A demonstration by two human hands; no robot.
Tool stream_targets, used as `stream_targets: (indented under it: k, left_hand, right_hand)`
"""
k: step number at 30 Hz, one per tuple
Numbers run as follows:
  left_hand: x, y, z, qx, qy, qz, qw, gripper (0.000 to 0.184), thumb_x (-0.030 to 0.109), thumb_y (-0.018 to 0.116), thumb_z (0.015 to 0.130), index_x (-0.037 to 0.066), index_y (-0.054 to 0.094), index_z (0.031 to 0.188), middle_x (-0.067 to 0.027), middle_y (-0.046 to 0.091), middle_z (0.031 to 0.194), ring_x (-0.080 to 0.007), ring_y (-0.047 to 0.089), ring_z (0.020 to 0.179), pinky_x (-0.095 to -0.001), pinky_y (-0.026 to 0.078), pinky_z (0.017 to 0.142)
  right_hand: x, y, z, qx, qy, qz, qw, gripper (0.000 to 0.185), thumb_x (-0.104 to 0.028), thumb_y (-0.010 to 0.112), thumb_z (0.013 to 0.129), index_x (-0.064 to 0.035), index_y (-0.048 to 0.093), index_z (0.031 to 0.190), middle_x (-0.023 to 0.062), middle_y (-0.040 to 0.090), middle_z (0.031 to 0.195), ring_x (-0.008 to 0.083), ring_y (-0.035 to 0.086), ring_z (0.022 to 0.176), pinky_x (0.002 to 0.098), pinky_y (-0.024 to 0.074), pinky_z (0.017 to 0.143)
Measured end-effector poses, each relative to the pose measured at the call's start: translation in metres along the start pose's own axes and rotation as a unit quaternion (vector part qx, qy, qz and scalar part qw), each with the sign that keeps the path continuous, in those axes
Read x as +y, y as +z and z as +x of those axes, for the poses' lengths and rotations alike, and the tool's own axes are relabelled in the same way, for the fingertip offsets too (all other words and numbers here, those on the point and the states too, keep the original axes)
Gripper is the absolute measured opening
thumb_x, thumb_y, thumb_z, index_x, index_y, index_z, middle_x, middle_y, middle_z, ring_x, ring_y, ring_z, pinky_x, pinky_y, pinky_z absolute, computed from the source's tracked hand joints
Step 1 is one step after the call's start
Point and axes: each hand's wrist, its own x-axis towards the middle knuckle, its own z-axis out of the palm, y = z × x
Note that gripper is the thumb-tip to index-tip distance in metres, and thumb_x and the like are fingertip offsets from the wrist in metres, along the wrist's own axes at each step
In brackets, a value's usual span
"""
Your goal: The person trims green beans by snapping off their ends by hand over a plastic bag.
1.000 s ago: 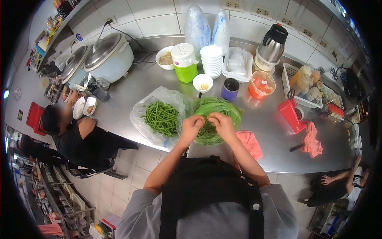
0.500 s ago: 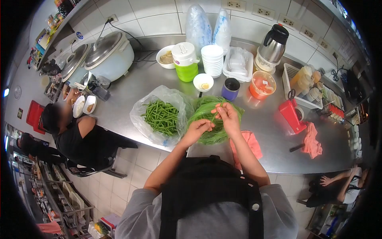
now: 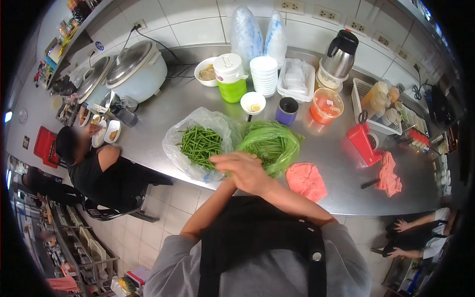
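Note:
My right hand (image 3: 245, 173) crosses over my left, its fingers stretched out toward the near rim of a clear plastic bag (image 3: 232, 128). Cut green beans (image 3: 200, 144) fill that bag. Beneath the right hand, my left hand (image 3: 229, 184) is mostly covered; its wrist shows, but its fingers cannot be made out. Just beyond both hands stands an open green-tinted plastic bag (image 3: 292, 148) with long green beans (image 3: 267, 148) inside. No bean can be seen in the right hand, though its underside is hidden.
A pink cloth (image 3: 306, 180) lies right of the green bag. Behind the bags are a purple cup (image 3: 286, 111), a small white bowl (image 3: 253, 103) and a green-and-white jug (image 3: 231, 81). A seated person (image 3: 99, 168) eats at the left; another person (image 3: 420, 232) is at the far right.
My right hand has moved left and down from above the green bag, across my left hand to the clear bag's edge. The thin bean pinched between my hands is no longer visible.

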Motion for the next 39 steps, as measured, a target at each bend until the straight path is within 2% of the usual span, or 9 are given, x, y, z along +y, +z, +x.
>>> stream_targets:
  k: [4, 6, 8, 10, 17, 29, 32, 34, 39]
  left_hand:
    - [-0.034, 0.04, -0.013, -0.005, -0.043, 0.181, 0.982, 0.039, 0.016, 0.054, 0.088, 0.01, 0.06, 0.126, -0.0102, 0.058, 0.126, -0.0285, 0.052, 0.116, -0.0414, 0.042, 0.099]
    - [-0.013, 0.024, -0.008, 0.176, -0.05, -0.101, 0.978, 0.033, 0.014, 0.055, 0.084, 0.008, 0.065, 0.115, -0.0119, 0.061, 0.117, -0.0327, 0.056, 0.108, -0.0438, 0.043, 0.096]
    - [0.004, -0.01, -0.001, -0.054, -0.135, 0.211, 0.967, 0.022, 0.014, 0.054, 0.088, 0.004, 0.069, 0.1, -0.0152, 0.063, 0.111, -0.0382, 0.057, 0.107, -0.0468, 0.044, 0.095]
    - [-0.006, -0.009, -0.002, -0.003, -0.084, 0.174, 0.981, 0.017, 0.016, 0.058, 0.089, 0.003, 0.069, 0.091, -0.0159, 0.065, 0.105, -0.0392, 0.061, 0.099, -0.0473, 0.049, 0.088]
    - [0.025, -0.028, 0.03, 0.06, -0.106, 0.078, 0.989, 0.013, 0.012, 0.064, 0.085, 0.003, 0.067, 0.094, -0.0135, 0.064, 0.098, -0.036, 0.064, 0.087, -0.0445, 0.052, 0.076]
    - [0.039, -0.049, 0.039, 0.049, -0.063, 0.087, 0.993, 0.011, 0.01, 0.065, 0.083, 0.001, 0.068, 0.089, -0.017, 0.062, 0.082, -0.0351, 0.062, 0.079, -0.0402, 0.049, 0.07]
    - [0.037, -0.044, 0.039, 0.13, -0.15, -0.092, 0.976, 0.013, 0.01, 0.062, 0.085, -0.001, 0.068, 0.088, -0.0125, 0.064, 0.08, -0.0259, 0.063, 0.077, -0.0336, 0.049, 0.073]
    - [0.029, -0.039, 0.039, 0.166, -0.221, -0.382, 0.882, 0.018, 0.012, 0.058, 0.089, -0.003, 0.068, 0.093, -0.0076, 0.068, 0.086, -0.0167, 0.062, 0.082, -0.0288, 0.048, 0.08]
    - [0.037, -0.036, 0.037, 0.123, -0.247, -0.381, 0.883, 0.028, 0.021, 0.054, 0.099, -0.003, 0.067, 0.103, -0.0068, 0.07, 0.101, -0.0136, 0.063, 0.094, -0.0274, 0.047, 0.088]
  right_hand:
    - [0.033, 0.03, 0.013, 0.038, 0.057, 0.029, 0.997, 0.022, -0.001, 0.054, 0.086, -0.0051, 0.067, 0.104, 0.0142, 0.069, 0.112, 0.0343, 0.066, 0.099, 0.0412, 0.0515, 0.086]
    - [0.076, 0.016, -0.015, -0.077, 0.257, -0.157, 0.95, 0.02, -0.006, 0.055, 0.087, -0.0064, 0.068, 0.102, 0.0156, 0.069, 0.107, 0.0351, 0.066, 0.097, 0.0426, 0.0518, 0.083]
    - [0.094, -0.015, -0.033, -0.162, 0.331, -0.266, 0.891, 0.018, -0.01, 0.056, 0.087, -0.0075, 0.07, 0.098, 0.0158, 0.069, 0.103, 0.0347, 0.066, 0.092, 0.046, 0.0515, 0.08]
    - [0.12, -0.039, -0.059, -0.236, 0.396, -0.358, 0.812, 0.013, -0.009, 0.061, 0.083, -0.0077, 0.071, 0.093, 0.0118, 0.068, 0.097, 0.0327, 0.065, 0.091, 0.0455, 0.0513, 0.078]
    - [0.15, -0.059, -0.116, -0.168, 0.289, -0.392, 0.857, 0.015, -0.006, 0.067, 0.077, -0.0091, 0.068, 0.091, 0.0102, 0.064, 0.093, 0.0294, 0.06, 0.1, 0.0409, 0.051, 0.079]
    - [0.103, -0.064, -0.08, -0.08, 0.253, -0.248, 0.932, 0.014, -0.004, 0.065, 0.083, -0.0037, 0.067, 0.097, 0.0135, 0.063, 0.096, 0.0342, 0.06, 0.094, 0.0416, 0.0494, 0.081]
    - [0.099, -0.06, -0.077, -0.025, 0.325, -0.12, 0.938, 0.016, -0.004, 0.064, 0.086, -0.0022, 0.067, 0.101, 0.0116, 0.064, 0.095, 0.0291, 0.062, 0.086, 0.0355, 0.0499, 0.078]
    - [0.097, -0.058, -0.072, 0.102, 0.405, -0.013, 0.908, 0.011, -0.006, 0.059, 0.093, -0.0025, 0.067, 0.1, 0.0058, 0.065, 0.094, 0.0172, 0.06, 0.078, 0.0281, 0.0485, 0.075]
    - [0.089, -0.078, -0.052, 0.169, 0.414, 0.151, 0.881, 0.015, -0.013, 0.049, 0.102, -0.0054, 0.059, 0.109, 0.0021, 0.066, 0.097, 0.0068, 0.054, 0.078, 0.0224, 0.0456, 0.073]
